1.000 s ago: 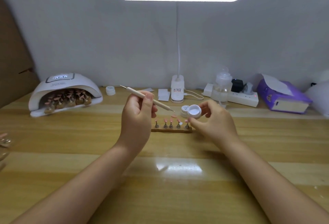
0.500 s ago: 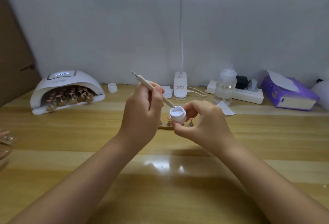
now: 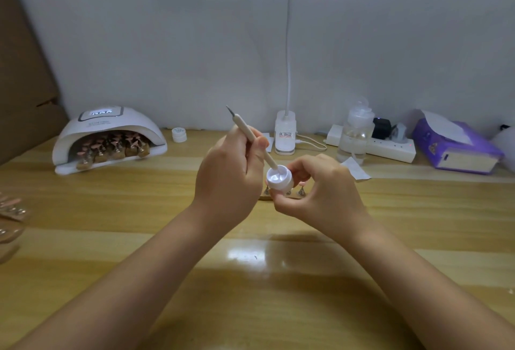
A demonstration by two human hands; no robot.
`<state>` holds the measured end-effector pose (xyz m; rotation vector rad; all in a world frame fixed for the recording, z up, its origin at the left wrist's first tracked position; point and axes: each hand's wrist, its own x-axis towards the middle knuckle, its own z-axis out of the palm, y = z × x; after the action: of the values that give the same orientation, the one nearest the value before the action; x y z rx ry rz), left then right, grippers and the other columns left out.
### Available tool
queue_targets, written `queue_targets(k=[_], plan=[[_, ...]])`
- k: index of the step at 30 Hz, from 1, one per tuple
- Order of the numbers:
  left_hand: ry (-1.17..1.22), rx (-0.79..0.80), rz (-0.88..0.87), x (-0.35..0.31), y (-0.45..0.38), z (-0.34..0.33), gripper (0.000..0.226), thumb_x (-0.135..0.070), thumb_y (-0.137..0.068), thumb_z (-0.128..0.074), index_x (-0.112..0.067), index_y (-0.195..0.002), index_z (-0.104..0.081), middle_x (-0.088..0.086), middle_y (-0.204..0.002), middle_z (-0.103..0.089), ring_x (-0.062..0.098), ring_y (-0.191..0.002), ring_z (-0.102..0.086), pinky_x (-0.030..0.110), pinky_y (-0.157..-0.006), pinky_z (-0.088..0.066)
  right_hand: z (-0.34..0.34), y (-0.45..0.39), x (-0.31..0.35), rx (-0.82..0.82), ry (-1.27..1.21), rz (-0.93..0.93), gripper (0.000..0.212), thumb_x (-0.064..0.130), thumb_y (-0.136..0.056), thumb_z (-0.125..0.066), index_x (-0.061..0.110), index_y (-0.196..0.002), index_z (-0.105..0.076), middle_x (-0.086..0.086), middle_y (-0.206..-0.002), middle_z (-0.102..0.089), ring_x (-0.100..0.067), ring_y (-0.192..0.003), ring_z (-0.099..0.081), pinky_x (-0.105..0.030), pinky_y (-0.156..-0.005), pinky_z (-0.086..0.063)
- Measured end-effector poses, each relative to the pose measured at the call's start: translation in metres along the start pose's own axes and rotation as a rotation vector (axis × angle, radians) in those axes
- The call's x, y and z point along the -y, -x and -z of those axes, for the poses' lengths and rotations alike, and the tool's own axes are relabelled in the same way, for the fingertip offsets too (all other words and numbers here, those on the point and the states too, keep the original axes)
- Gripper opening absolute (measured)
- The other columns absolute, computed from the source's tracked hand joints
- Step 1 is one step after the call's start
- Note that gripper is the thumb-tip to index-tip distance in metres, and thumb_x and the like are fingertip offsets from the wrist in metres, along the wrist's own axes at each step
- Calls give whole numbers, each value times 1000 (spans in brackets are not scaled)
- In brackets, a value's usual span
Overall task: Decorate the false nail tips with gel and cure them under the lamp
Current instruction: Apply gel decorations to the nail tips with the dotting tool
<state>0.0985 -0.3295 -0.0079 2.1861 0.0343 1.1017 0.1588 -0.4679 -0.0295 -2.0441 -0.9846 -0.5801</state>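
Right of the curing lamp, the left hand pinches the tool, whose tip has just dipped into the gel pot. The right hand grips that pot, now lifted over the nail stand, so gel is likely being loaded.

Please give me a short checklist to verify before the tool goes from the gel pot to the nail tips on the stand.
1. Tool grip: left hand holds the dotting tool firmly. Ok.
2. Pot grip: right hand holds the open gel pot off the table, slightly tilted toward the tool. Ok.
3. Gel on the tool end: the end sits inside the pot, so the amount picked up is hidden. Cannot tell.
4. Nail stand: it stands just behind the hands, mostly covered by them; the state of the tips is not visible. Cannot tell.
5. Curing lamp: display is lit, but its opening is already full of other stands. Not ok for a new stand yet.
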Motion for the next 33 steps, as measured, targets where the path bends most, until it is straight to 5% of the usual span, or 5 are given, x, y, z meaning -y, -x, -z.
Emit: queue_targets(k=[8,15,21,27,33], plan=[[2,9,0,1,-1,1,19,-32,-94,-41,-17,-90,-53,-2,-69,-56,20,-65,-56,41,-60,-46,0,-1,0,12,4,2,25,26,-63,-79,15,-79,-66,8,-71,-62,-13,-72,-53,-29,-66,-44],[108,-45,63,-3,-4,4,15,-35,-93,-39,-33,-82,-49,2,-64,-56,14,-59,-52,28,-51,-41,1,0,-1,1,-18,-23,24,28,-63,-78,15,-79,-66,8,-71,-62,-13,-73,-54,-28,-67,-44],[178,-79,149,-2,-7,4,20,-26,-100,-43,-21,-84,-53,-8,-65,-55,-2,-53,-53,9,-49,-38,1,-1,-1,-4,-17,-31,24,29,-64,-79,16,-77,-66,8,-70,-62,-11,-72,-53,-27,-66,-44],[351,-104,344,0,-12,6,27,-31,-101,-42,-19,-80,-55,-10,-57,-55,-1,-51,-48,21,-60,-41,2,0,1,-14,-26,-46,24,29,-64,-81,16,-76,-65,10,-69,-60,-10,-70,-53,-24,-64,-42],[408,-91,373,-1,-18,11,27,-31,-101,-42,-19,-81,-54,-10,-52,-60,1,-46,-46,20,-52,-38,0,-2,4,-29,-116,-131,25,34,-62,-81,18,-75,-67,12,-66,-62,-6,-68,-55,-13,-60,-39]])
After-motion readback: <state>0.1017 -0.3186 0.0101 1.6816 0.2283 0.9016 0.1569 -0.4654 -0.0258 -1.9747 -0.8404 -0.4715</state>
